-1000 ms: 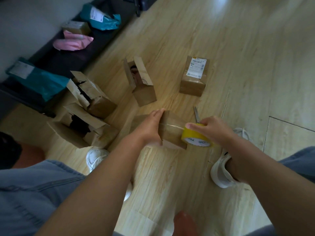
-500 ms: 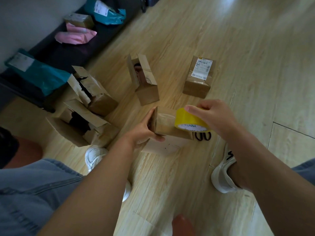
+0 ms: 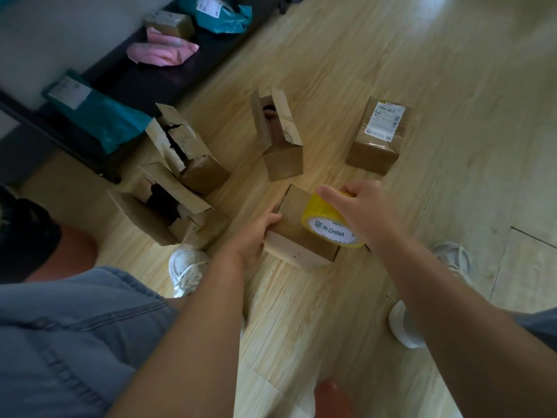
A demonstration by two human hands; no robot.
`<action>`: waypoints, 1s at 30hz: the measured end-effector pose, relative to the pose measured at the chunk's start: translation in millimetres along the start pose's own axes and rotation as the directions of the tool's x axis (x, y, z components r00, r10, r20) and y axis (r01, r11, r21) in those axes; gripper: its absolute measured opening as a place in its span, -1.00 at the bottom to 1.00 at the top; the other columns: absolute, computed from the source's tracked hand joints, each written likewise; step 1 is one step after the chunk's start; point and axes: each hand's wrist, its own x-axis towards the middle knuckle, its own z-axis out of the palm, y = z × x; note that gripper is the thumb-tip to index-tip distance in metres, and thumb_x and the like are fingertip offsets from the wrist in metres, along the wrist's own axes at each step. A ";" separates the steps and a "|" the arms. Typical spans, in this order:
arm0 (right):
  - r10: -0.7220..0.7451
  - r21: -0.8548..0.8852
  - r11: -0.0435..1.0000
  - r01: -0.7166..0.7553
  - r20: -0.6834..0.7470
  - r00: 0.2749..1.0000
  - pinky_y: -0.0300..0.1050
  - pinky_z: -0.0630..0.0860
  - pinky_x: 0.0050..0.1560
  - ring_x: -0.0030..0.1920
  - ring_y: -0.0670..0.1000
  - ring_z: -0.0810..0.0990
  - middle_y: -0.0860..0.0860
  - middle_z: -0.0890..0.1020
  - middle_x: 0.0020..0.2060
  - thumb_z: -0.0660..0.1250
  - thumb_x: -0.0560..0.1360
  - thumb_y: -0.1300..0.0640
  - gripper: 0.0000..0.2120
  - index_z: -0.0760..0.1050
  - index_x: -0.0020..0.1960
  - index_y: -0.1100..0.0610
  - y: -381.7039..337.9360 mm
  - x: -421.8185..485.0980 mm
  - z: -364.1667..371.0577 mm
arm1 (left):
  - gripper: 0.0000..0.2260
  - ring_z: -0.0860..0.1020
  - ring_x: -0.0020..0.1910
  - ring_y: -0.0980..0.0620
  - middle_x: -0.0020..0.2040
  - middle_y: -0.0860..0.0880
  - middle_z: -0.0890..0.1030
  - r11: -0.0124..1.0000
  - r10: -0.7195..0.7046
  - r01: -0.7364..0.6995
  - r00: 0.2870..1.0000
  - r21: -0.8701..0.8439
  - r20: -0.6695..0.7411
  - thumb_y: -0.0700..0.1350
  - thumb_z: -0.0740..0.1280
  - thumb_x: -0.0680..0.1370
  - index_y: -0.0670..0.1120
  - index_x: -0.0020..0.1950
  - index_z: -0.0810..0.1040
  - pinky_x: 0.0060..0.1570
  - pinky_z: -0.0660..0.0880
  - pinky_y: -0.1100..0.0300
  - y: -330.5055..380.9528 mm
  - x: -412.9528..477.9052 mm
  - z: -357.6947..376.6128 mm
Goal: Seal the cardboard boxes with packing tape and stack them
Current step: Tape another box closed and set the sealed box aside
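The right hand [image 3: 366, 211] is curled round the yellow tape roll [image 3: 318, 211], holding it at the right end of the cardboard box [image 3: 294, 220]; the box lies just left of that grip, on the floor [image 3: 301, 312] between the feet. The left hand [image 3: 256, 236] grips the box's left side; the tape probably has to run leftward across the top, toward that steadying hand.

A pink bag [image 3: 159, 51] and teal bags [image 3: 105, 122] lie on a dark shelf [image 3: 144, 82], far left. White sneakers [image 3: 185, 270] rest on the wooden floor [image 3: 422, 70].
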 end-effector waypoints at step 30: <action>-0.055 0.182 0.983 0.012 0.235 0.970 -0.07 0.32 -0.32 -0.40 0.01 0.36 0.07 0.40 -0.43 0.43 0.47 -0.16 -0.56 0.40 -0.34 0.13 -1.8 -6.7 11.2 | -0.74 0.56 -0.14 0.00 -0.06 0.02 0.57 0.955 0.220 -0.129 0.912 0.268 -0.347 0.17 0.17 0.65 0.01 0.04 0.48 -0.01 0.61 -0.17 -9.9 24.7 11.5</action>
